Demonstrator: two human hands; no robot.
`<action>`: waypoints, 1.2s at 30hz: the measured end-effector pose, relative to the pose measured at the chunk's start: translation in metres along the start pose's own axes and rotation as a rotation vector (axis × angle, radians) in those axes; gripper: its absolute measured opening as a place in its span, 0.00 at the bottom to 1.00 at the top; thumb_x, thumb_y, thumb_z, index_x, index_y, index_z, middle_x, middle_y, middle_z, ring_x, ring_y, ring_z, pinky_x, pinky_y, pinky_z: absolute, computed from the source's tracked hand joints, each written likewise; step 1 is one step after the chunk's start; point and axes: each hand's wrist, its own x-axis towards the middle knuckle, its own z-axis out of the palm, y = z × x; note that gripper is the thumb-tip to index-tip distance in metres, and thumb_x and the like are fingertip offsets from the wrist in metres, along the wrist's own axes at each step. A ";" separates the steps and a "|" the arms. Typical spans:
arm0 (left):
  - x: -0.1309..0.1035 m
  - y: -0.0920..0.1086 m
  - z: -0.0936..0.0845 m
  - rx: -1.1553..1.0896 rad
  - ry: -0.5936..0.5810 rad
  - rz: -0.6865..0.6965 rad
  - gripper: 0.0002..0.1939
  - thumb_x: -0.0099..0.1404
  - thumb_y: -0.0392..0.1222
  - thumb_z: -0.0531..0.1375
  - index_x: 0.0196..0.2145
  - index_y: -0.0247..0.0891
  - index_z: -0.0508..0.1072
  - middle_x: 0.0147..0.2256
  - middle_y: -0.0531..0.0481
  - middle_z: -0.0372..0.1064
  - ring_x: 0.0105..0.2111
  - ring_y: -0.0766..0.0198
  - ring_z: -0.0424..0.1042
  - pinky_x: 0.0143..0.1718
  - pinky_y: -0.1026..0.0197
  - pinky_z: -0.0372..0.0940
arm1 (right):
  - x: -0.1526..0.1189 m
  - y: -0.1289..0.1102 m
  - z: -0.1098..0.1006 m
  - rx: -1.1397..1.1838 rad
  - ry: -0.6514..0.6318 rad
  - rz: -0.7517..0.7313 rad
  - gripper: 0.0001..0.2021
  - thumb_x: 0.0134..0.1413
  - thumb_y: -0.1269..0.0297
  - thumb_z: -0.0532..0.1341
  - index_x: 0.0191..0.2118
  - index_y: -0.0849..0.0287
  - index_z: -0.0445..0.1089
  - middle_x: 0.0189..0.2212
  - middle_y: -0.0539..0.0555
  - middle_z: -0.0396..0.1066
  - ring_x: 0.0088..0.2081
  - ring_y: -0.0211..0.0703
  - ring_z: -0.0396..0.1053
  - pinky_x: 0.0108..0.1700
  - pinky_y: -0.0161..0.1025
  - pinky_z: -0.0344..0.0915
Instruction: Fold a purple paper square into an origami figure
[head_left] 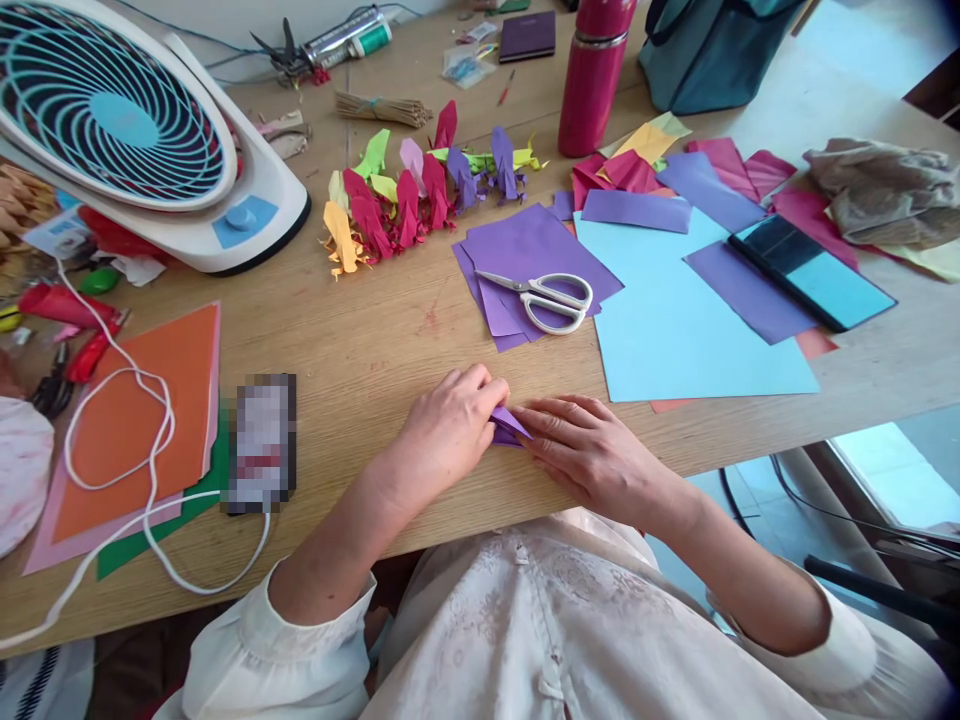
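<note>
A small folded purple paper [510,427] lies at the table's front edge between my two hands. My left hand [454,418] has its fingers curled and pinches the paper's left end. The fingers of my right hand [585,440] lie stretched and close together over its right end, pressing on it. Just beyond my hands, white-handled scissors [555,300] rest on a stack of purple sheets [540,245]. Farther back stands a cluster of folded paper figures [405,200] in red, purple, yellow, green and orange.
A fan [255,180] stands at the back left, near orange sheets [142,400], a white cable and a phone [259,445]. To the right are a light blue sheet [675,320], a dark flat case [810,270] and crumpled cloth [885,190]. A pink bottle [592,85] stands behind.
</note>
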 end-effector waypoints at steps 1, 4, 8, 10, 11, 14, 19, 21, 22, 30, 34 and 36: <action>-0.001 -0.003 -0.001 -0.043 -0.002 0.016 0.09 0.66 0.30 0.58 0.43 0.40 0.71 0.44 0.47 0.68 0.47 0.55 0.70 0.46 0.55 0.67 | -0.001 -0.001 0.000 0.004 0.000 0.006 0.15 0.69 0.70 0.53 0.56 0.61 0.71 0.64 0.58 0.65 0.62 0.54 0.64 0.60 0.54 0.64; 0.001 -0.009 -0.004 -0.176 -0.022 0.070 0.09 0.70 0.32 0.55 0.43 0.40 0.73 0.43 0.48 0.69 0.46 0.57 0.71 0.49 0.55 0.66 | -0.004 -0.003 0.001 0.003 0.005 0.027 0.15 0.68 0.70 0.54 0.55 0.61 0.71 0.65 0.59 0.64 0.62 0.56 0.63 0.61 0.55 0.64; 0.010 -0.014 -0.002 -0.253 -0.003 0.008 0.10 0.70 0.30 0.54 0.37 0.38 0.74 0.40 0.50 0.70 0.42 0.60 0.72 0.45 0.57 0.66 | -0.004 -0.005 0.001 -0.011 0.010 0.045 0.15 0.68 0.70 0.54 0.55 0.63 0.72 0.63 0.62 0.65 0.61 0.56 0.64 0.60 0.55 0.64; 0.014 -0.015 0.001 -0.272 0.010 -0.030 0.07 0.68 0.30 0.58 0.36 0.38 0.73 0.39 0.50 0.71 0.40 0.60 0.72 0.44 0.58 0.65 | -0.004 -0.005 0.001 -0.009 0.013 0.047 0.15 0.68 0.70 0.54 0.54 0.63 0.72 0.63 0.63 0.65 0.61 0.56 0.65 0.60 0.55 0.65; 0.016 -0.016 0.003 -0.282 0.019 -0.042 0.05 0.67 0.30 0.59 0.37 0.38 0.73 0.39 0.50 0.71 0.40 0.60 0.72 0.44 0.58 0.65 | -0.004 -0.005 0.001 -0.007 0.014 0.047 0.15 0.68 0.70 0.54 0.54 0.63 0.72 0.63 0.63 0.65 0.61 0.56 0.65 0.60 0.55 0.65; 0.018 -0.018 0.007 -0.295 0.033 -0.073 0.04 0.66 0.32 0.61 0.38 0.39 0.73 0.39 0.50 0.71 0.40 0.59 0.72 0.44 0.58 0.65 | -0.005 -0.005 0.002 -0.005 0.010 0.048 0.15 0.68 0.71 0.53 0.55 0.64 0.71 0.63 0.63 0.65 0.61 0.56 0.64 0.61 0.55 0.64; 0.023 -0.018 0.007 -0.270 -0.011 -0.101 0.05 0.62 0.32 0.63 0.34 0.39 0.71 0.37 0.50 0.70 0.40 0.58 0.71 0.42 0.58 0.64 | -0.006 -0.005 0.003 0.008 0.000 0.058 0.16 0.68 0.71 0.53 0.55 0.64 0.71 0.62 0.65 0.66 0.62 0.57 0.64 0.61 0.56 0.64; 0.024 -0.017 0.005 -0.270 -0.025 -0.104 0.05 0.61 0.31 0.63 0.32 0.39 0.70 0.36 0.51 0.71 0.40 0.58 0.71 0.41 0.58 0.63 | -0.006 -0.004 0.003 0.012 0.006 0.059 0.16 0.68 0.71 0.53 0.55 0.65 0.71 0.62 0.66 0.66 0.62 0.57 0.64 0.61 0.56 0.64; 0.024 -0.017 0.004 -0.275 -0.036 -0.106 0.05 0.61 0.32 0.62 0.31 0.39 0.70 0.35 0.51 0.71 0.39 0.59 0.71 0.40 0.59 0.63 | -0.006 -0.004 0.003 0.012 0.009 0.058 0.16 0.68 0.71 0.53 0.56 0.65 0.71 0.62 0.66 0.66 0.62 0.57 0.64 0.61 0.56 0.64; 0.021 -0.025 0.003 -0.554 -0.138 -0.243 0.09 0.58 0.39 0.64 0.38 0.39 0.75 0.32 0.53 0.75 0.33 0.62 0.73 0.34 0.62 0.65 | -0.006 -0.003 0.005 0.016 0.027 0.059 0.18 0.67 0.71 0.53 0.59 0.63 0.69 0.61 0.65 0.66 0.61 0.57 0.64 0.61 0.56 0.64; 0.016 -0.029 0.002 -0.674 -0.205 -0.219 0.06 0.59 0.41 0.63 0.32 0.37 0.78 0.28 0.52 0.75 0.30 0.63 0.73 0.32 0.63 0.65 | -0.008 -0.003 0.004 0.051 0.030 0.060 0.19 0.66 0.71 0.54 0.60 0.61 0.69 0.61 0.64 0.67 0.61 0.58 0.65 0.60 0.57 0.63; 0.013 -0.029 0.000 -0.722 -0.176 -0.172 0.05 0.59 0.41 0.63 0.30 0.37 0.77 0.28 0.53 0.75 0.29 0.64 0.72 0.31 0.63 0.65 | -0.009 -0.003 0.001 0.120 0.048 0.089 0.19 0.66 0.72 0.54 0.60 0.60 0.68 0.61 0.63 0.68 0.60 0.57 0.66 0.59 0.57 0.64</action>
